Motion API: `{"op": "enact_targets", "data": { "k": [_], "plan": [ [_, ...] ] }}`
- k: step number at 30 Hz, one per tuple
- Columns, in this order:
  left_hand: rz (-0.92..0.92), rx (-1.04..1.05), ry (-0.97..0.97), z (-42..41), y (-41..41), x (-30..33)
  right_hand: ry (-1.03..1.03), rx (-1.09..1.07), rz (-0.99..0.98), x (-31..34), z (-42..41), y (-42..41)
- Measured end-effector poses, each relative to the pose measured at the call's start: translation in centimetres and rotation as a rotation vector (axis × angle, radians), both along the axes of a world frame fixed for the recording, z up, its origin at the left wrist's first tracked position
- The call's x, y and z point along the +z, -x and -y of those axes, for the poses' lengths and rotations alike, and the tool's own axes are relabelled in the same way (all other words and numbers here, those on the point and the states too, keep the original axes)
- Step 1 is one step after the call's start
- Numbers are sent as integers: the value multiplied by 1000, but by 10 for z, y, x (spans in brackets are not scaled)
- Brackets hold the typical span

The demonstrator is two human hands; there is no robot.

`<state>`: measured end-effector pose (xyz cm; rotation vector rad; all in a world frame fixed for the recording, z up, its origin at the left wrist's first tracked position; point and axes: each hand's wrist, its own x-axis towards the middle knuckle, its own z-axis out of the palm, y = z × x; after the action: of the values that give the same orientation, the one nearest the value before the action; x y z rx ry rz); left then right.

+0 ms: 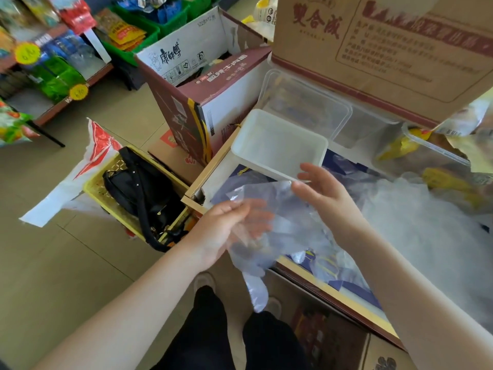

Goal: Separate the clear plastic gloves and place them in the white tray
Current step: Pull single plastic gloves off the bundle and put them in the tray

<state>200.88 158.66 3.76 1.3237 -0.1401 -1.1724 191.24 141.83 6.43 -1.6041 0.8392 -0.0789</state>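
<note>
Clear plastic glove (269,236): pinched between left hand (226,231) and right hand (324,194) (fingers loosely extended), just below white tray (277,145).

Beige tiled floor (66,263), snack shelves (53,73) (left), stacked cardboard boxes (202,84)
</note>
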Motion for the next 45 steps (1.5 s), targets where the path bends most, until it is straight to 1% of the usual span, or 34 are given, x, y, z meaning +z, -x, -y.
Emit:
{"op": "enact_targets", "data": {
  "k": [3, 5, 6, 7, 9, 10, 11, 13, 16, 18, 21, 23, 24, 26, 28, 30, 31, 32, 35, 36, 38, 41, 43, 44, 45],
  "plan": [
    [-15, -43, -55, -5, -15, -12, -170, 139, -131, -19, -5, -4],
    [-25, -4, -128, -6, -24, -24, -186, 173, -145, -36, -11, -12],
    [45, 12, -211, -6, -29, -32, -142, 164, -148, -46, -11, -19],
    [179, -9, -316, -8, -35, -40, -56, 149, -163, -55, -10, -26],
    [522, -122, -508, -15, -46, -53, 145, 144, -222, -71, -7, -43],
    [650, -168, -571, -20, -51, -56, 235, 158, -265, -77, -6, -52],
    [722, -193, -608, -24, -56, -59, 316, 200, -304, -83, -5, -60],
    [785, -206, -639, -30, -64, -64, 475, 300, -365, -93, -8, -74],
    [864, -225, -650, -30, -75, -68, 651, 284, -450, -106, -18, -87],
    [898, -288, -666, -25, -80, -68, 691, 247, -539, -112, -25, -90],
    [930, -416, -755, -15, -83, -68, 714, 198, -580, -118, -35, -91],
    [927, -466, -821, -8, -79, -69, 651, 115, -551, -118, -37, -91],
    [905, -457, -825, -5, -77, -71, 592, 70, -528, -118, -36, -91],
    [816, -386, -787, -1, -75, -73, 501, 14, -509, -114, -35, -91],
    [734, -326, -729, 2, -74, -71, 439, -1, -548, -114, -29, -88],
    [744, -287, -651, 1, -74, -67, 421, 5, -581, -113, -22, -83],
    [748, -268, -612, 0, -74, -63, 407, 1, -549, -111, -18, -79],
    [732, -254, -568, -2, -74, -61, 346, -16, -474, -108, -14, -75],
    [542, -172, -454, -4, -76, -51, 43, -90, -186, -92, -4, -57],
    [479, -142, -443, -5, -77, -48, -48, -51, -110, -85, 0, -50],
    [392, -100, -376, -2, -77, -43, -215, 131, 12, -79, 12, -36],
    [316, -25, -272, 3, -75, -35, -424, 338, 35, -69, 27, -18],
    [226, 38, -218, 7, -72, -32, -536, 384, 96, -64, 33, -6],
    [208, 44, -212, 9, -70, -33, -592, 372, 127, -61, 34, -1],
    [232, 27, -228, 12, -67, -33, -630, 335, 135, -56, 34, 1]
  ]
}}
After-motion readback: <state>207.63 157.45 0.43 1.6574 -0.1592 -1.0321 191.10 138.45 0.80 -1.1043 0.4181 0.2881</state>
